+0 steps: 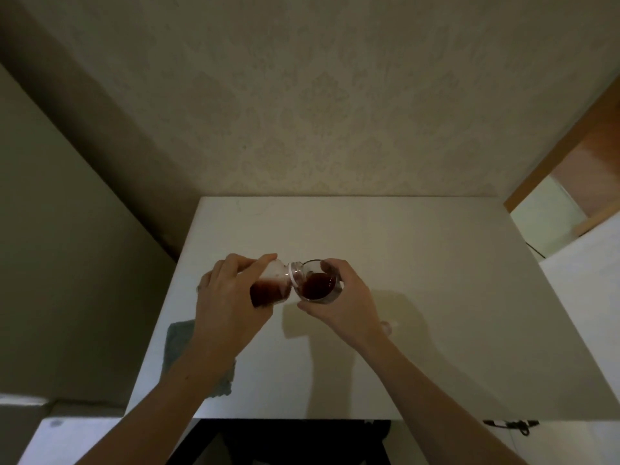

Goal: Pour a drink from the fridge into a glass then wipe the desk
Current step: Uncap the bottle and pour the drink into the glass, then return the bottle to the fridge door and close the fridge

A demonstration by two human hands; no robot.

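A patterned wall [335,95] fills the upper half of the frame, and below it a white desk [419,297] spreads across the middle and lower right. Two bare forearms reach up from the bottom edge toward the centre of the desk. A grey cloth [177,344] lies on the desk near its left edge, partly hidden under the left forearm. The left hand [228,297] is wrapped around a clear bottle [271,285], tipped on its side with its mouth pointing right; dark red drink sits in its lower part. The right hand [339,303] is clasped around a small glass [318,283], held tilted just above the desk in the centre of the frame. The bottle's open neck meets the glass rim, and the glass already holds dark red drink.
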